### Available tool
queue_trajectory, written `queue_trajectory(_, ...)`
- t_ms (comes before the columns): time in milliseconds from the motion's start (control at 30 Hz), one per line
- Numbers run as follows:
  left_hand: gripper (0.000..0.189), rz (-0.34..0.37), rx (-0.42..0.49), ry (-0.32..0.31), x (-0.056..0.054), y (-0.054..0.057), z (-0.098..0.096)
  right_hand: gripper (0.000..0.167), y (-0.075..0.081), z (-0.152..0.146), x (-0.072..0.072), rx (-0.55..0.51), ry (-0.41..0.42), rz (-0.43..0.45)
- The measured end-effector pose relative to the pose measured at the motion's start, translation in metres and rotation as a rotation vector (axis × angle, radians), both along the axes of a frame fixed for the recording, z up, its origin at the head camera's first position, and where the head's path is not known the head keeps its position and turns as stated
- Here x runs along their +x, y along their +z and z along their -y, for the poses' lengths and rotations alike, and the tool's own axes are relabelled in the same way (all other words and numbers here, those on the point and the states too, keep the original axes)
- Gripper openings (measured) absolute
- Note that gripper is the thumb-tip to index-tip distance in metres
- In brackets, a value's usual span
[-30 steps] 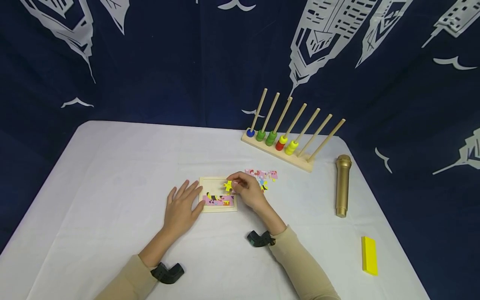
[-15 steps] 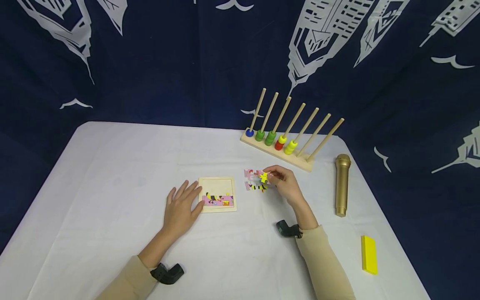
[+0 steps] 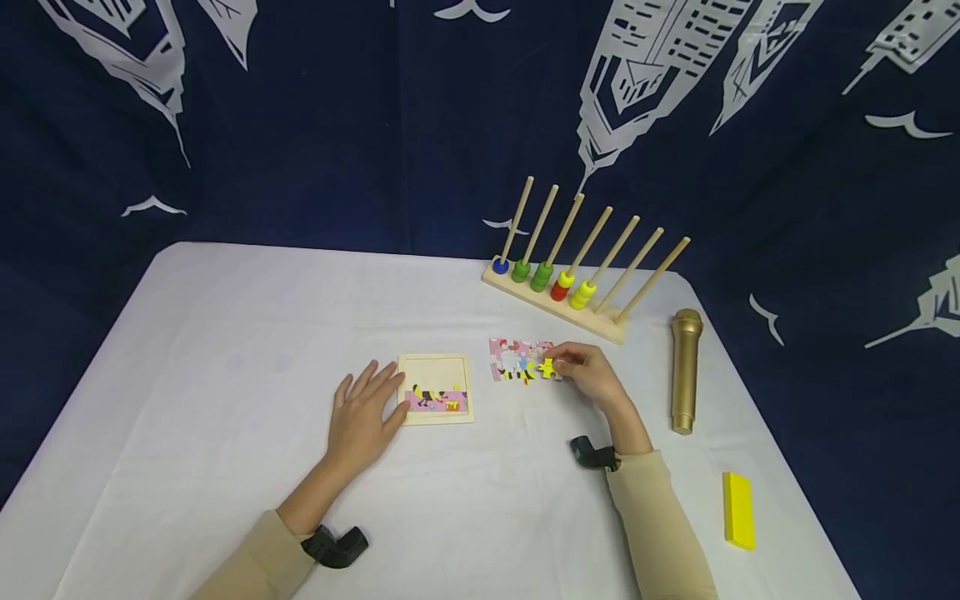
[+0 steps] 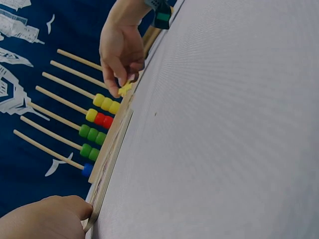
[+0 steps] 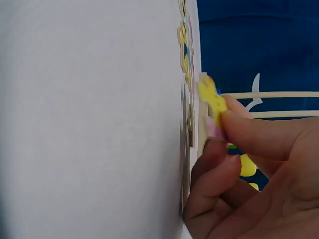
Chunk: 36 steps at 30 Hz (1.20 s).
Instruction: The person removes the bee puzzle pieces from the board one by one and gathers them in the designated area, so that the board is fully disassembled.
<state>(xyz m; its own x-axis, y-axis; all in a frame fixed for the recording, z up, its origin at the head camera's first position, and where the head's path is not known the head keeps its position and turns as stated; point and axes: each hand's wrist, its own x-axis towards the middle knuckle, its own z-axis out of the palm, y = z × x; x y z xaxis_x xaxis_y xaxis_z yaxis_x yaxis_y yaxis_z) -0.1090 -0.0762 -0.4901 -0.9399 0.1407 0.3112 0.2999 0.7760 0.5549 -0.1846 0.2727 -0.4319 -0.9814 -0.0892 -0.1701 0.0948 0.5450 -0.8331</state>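
Observation:
My left hand [image 3: 366, 421] lies with straight fingers at the left edge of a small wooden puzzle tray [image 3: 432, 420]. A strip of joined pink and yellow puzzle pieces [image 3: 437, 401] fills the lower part of that tray; bare wood shows above. Over on the right, my right hand [image 3: 592, 375] pinches a yellow puzzle piece [image 5: 215, 102] between thumb and fingers, just off the table. Beneath and beside it lie several loose puzzle pieces [image 3: 510, 357], pink with yellow and black, partly hidden by the held piece. In the left wrist view the yellow piece shows at the right fingertips.
Behind the loose pieces stands a wooden peg rack [image 3: 555, 310] with coloured beads on upright pegs. A gold microphone-shaped object [image 3: 684, 375] lies at the right, with a yellow block [image 3: 738, 511] nearer the front. White cloth [image 3: 225, 358] covers the table.
My right hand has carried the yellow puzzle piece from over the tray rightward to the loose pieces, lowering it slightly at the end. The left hand has stayed at the tray.

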Motion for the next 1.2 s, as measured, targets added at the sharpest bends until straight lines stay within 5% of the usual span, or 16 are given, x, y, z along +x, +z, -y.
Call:
queue_trajectory(567, 0.043, -0.008, -0.008, -0.005, 0.0, -0.002, -0.001, 0.013, -0.013, 0.007, -0.001, 0.273, -0.102, -0.112)
queue_trajectory(733, 0.043, -0.01, -0.012, -0.003, 0.0, -0.002, 0.0, 0.016, -0.015, 0.008, 0.001, 0.328, -0.136, -0.207)
queue_trajectory(1000, 0.043, -0.015, -0.003, -0.006, 0.001, -0.003, 0.0, 0.018, -0.002, 0.018, 0.008, 0.202, -0.3, -0.344)
queue_trajectory(1200, 0.044, -0.001, -0.009, -0.009, -0.001, -0.002, 0.002, 0.022, 0.004, 0.041, 0.011, 0.042, -0.249, -0.29)
